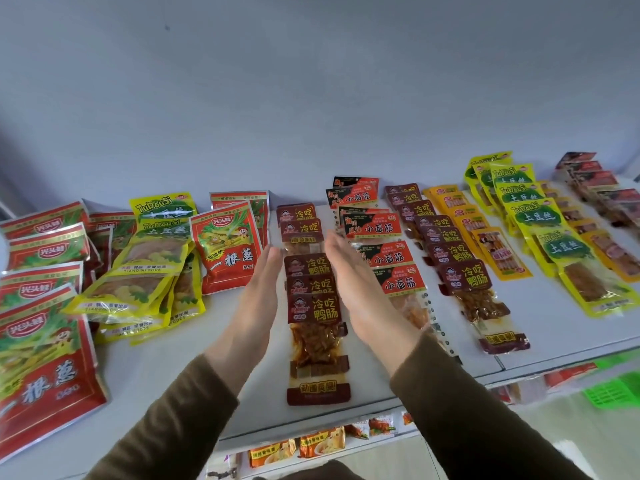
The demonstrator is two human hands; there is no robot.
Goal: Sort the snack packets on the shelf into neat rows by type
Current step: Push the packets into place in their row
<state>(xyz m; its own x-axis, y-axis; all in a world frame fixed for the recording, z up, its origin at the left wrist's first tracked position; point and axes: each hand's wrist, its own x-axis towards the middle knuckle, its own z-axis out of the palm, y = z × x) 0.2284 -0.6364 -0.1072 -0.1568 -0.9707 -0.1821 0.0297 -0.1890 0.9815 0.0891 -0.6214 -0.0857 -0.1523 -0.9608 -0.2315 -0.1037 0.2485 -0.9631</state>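
Flat hands [301, 292] flank maroon packet row [313, 296] running front-to-back.

I am looking at a white shelf board [194, 379] that is stretching across my whole view, and I am taking it as my landmark. Behind it a plain pale wall [311, 81] is rising, lit evenly by soft, cool light, with one small dark speck [167, 28] high above the board's left part. Toward the board's right end a thin seam [498, 358] is splitting it into two panels. Below its front edge a lower shelf [311, 445] is showing, and under the right end a green plastic basket [613, 389] is sitting, partly blurred.
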